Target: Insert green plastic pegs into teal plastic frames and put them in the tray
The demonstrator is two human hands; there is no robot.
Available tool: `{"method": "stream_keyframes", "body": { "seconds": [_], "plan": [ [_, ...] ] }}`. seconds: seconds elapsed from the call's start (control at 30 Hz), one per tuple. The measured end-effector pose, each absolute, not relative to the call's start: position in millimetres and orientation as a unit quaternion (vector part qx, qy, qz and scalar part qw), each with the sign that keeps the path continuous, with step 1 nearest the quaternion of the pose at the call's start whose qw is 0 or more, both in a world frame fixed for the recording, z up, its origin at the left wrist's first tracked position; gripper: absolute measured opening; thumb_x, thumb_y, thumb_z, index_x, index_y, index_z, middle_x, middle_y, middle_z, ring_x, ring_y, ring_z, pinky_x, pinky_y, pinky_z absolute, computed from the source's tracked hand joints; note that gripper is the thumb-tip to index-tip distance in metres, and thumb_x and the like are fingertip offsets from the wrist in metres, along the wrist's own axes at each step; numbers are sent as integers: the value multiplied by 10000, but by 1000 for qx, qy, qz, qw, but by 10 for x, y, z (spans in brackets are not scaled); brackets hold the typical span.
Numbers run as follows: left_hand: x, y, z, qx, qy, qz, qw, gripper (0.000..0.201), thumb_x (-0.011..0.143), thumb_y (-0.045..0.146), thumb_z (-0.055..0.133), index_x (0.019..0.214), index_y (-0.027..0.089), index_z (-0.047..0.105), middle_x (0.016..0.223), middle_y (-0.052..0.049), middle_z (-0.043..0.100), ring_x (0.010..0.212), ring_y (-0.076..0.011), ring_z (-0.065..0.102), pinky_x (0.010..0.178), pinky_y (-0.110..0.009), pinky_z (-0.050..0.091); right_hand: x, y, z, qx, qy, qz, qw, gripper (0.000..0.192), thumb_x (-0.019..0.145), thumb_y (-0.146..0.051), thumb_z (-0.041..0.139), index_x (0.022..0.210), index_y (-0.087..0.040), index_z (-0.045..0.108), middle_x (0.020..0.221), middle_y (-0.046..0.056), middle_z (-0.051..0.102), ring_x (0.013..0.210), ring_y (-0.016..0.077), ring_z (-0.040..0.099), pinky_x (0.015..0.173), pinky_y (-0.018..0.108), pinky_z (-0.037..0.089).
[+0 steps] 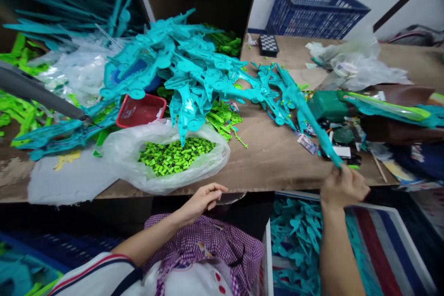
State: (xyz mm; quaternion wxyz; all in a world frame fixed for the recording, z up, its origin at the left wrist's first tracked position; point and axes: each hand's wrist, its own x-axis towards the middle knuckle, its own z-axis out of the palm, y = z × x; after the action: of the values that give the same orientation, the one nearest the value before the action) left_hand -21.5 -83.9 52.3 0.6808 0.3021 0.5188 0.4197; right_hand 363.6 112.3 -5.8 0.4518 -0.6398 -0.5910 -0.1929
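Note:
My right hand (344, 186) grips the lower end of a long turquoise plastic part (319, 134), which slants up and left over the bench. Its far end meets other turquoise parts (272, 90) with small green bits on them. My left hand (208, 196) is at the bench's front edge, fingers bent together in a loose pinch; whatever is between them, if anything, is hidden. Just behind it lies an open clear plastic bag (121, 159) of small bright green pieces (176, 155). A large heap of turquoise parts (194, 64) rises behind the bag.
A red tray (140, 112) stands beside the bag, and a grey tool-like arm (41, 90) reaches in from the left. Below right is a white-rimmed crate (268, 259) with turquoise parts (294, 236). A blue crate (314, 11) and a green container (328, 105) are farther back.

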Motion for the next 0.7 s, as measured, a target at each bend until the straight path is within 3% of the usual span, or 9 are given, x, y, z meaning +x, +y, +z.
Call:
{"method": "stream_keyframes", "body": {
  "seconds": [0.07, 0.13, 0.27, 0.37, 0.47, 0.53, 0.63, 0.7],
  "plan": [
    [-215, -875, 338, 243, 513, 429, 703, 330, 771, 384, 688, 987, 135, 674, 716, 37, 508, 445, -5, 335, 464, -211, 137, 3257, 1714, 156, -684, -589, -153, 403, 501, 904, -524, 345, 1133, -249, 696, 1008, 205, 681, 1001, 396, 630, 841, 626, 415],
    [-210, -935, 212, 206, 504, 441, 714, 320, 753, 353, 695, 978, 127, 671, 741, 29, 521, 436, -3, 359, 454, -214, 132, 2909, 2297, 359, -706, -594, -117, 367, 475, 929, -446, 343, 1078, -158, 690, 1052, 209, 658, 1037, 360, 602, 893, 582, 389],
    [-288, -1034, 82, 162, 485, 493, 704, 310, 753, 325, 695, 991, 128, 671, 754, 19, 537, 422, -4, 378, 438, -214, 137, 2259, 3007, 751, -706, -618, -65, 340, 397, 926, -356, 407, 1179, -138, 621, 1198, 204, 596, 1111, 331, 540, 957, 558, 331],
    [-408, -1048, 46, 137, 490, 512, 692, 321, 743, 323, 712, 995, 129, 668, 743, 15, 553, 416, -7, 390, 431, -207, 138, 1616, 2985, 1009, -627, -654, -19, 422, 512, 885, -437, 522, 1304, -144, 530, 1307, 201, 535, 1158, 323, 518, 975, 530, 357],
    [-536, -1081, 52, 128, 500, 502, 694, 337, 737, 332, 727, 999, 129, 664, 745, 8, 574, 424, -13, 414, 430, -198, 157, 868, 2730, 1164, -456, -722, 172, 492, 528, 843, -547, 579, 1227, -186, 572, 1154, 119, 628, 964, 229, 613, 840, 376, 486],
    [-629, -1158, 70, 142, 501, 487, 702, 348, 746, 350, 727, 1010, 132, 663, 771, -6, 596, 433, -19, 434, 429, -196, 168, 447, 2626, 1231, -412, -691, 313, 506, 479, 832, -594, 570, 1060, -176, 624, 948, 67, 670, 753, 169, 625, 666, 287, 507],
    [-786, -1350, 93, 151, 510, 474, 702, 391, 735, 395, 744, 1018, 137, 664, 789, -16, 613, 429, -21, 432, 425, -198, 171, 41, 2687, 1390, -435, -581, 442, 527, 460, 838, -624, 541, 843, -167, 598, 734, 12, 636, 532, 101, 542, 445, 198, 404],
    [-883, -1478, 98, 144, 527, 476, 689, 427, 700, 424, 771, 995, 132, 670, 762, -7, 605, 413, -13, 399, 424, -200, 158, -134, 2814, 1565, -439, -540, 491, 524, 423, 834, -593, 579, 790, -172, 569, 683, -8, 617, 470, 75, 495, 377, 170, 328]
  ]
}}
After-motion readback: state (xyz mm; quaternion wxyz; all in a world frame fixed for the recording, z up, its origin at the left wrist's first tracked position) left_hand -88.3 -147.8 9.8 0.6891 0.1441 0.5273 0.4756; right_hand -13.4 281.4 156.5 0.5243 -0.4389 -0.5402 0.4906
